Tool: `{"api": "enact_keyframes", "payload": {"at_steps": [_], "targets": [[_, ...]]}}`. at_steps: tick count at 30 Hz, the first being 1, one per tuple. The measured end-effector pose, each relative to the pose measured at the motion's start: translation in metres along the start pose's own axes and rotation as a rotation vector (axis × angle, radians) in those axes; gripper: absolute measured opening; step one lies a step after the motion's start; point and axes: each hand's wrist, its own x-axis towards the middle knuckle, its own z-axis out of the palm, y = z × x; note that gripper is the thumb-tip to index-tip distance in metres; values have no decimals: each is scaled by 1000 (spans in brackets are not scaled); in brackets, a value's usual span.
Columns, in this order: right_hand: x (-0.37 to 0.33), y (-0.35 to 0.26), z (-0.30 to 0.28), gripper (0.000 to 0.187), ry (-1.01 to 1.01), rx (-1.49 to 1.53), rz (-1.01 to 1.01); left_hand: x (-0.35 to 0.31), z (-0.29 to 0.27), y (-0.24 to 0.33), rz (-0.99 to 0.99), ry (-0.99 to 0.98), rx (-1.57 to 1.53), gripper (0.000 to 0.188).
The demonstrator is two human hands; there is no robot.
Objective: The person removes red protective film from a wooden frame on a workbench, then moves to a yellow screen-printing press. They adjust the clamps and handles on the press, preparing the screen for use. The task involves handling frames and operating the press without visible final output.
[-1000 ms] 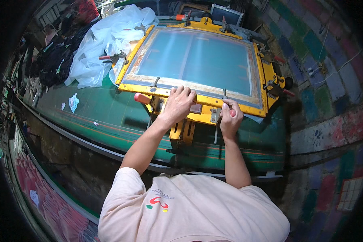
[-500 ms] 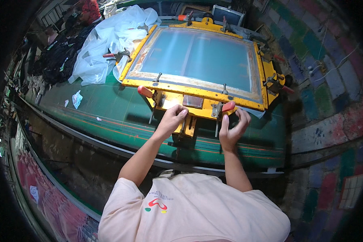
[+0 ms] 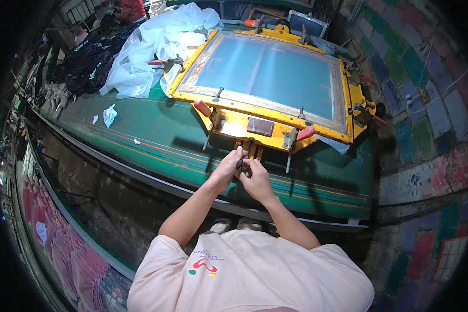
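Observation:
Both of my hands are together just below the yellow bracket (image 3: 256,152) at the front of a yellow clamping frame (image 3: 260,115). My left hand (image 3: 226,170) is closed by a small dark knob-like piece (image 3: 239,164). From the other side, my right hand (image 3: 257,181) has its fingers bent onto the same piece, whose exact kind is hard to make out. Clamped in the frame lies a printing screen (image 3: 265,73) with blue-green mesh. Two red-handled toggle clamps stand at the front, a left clamp (image 3: 203,108) and a right clamp (image 3: 306,133).
A green printing table (image 3: 156,140) extends under the frame, with paper scraps (image 3: 109,115) to the left. Translucent plastic sheeting (image 3: 140,57) and dark cloth (image 3: 88,65) are heaped at the far left. A colourful brick wall (image 3: 411,104) rises on the right.
My right hand has left the right clamp's red handle and come leftward to meet my left hand. The left hand has moved slightly nearer to me. The whole view has shifted a little.

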Motion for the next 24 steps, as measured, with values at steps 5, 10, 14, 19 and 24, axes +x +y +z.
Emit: {"api": "enact_keyframes", "payload": {"at_steps": [5, 10, 14, 19, 24], "targets": [[17, 4, 17, 19, 103, -23, 17, -2, 4, 0, 96, 12, -22, 45], [66, 17, 17, 20, 27, 67, 180, 5, -13, 9, 170, 179, 46, 48], [123, 44, 28, 22, 13, 438, 408, -6, -37, 8, 122, 182, -66, 59], [115, 56, 40, 29, 1, -81, 423, -30, -66, -5, 66, 215, -39, 44], [50, 29, 34, 25, 135, 33, 292, -45, -82, -9, 5, 206, -25, 23]]}}
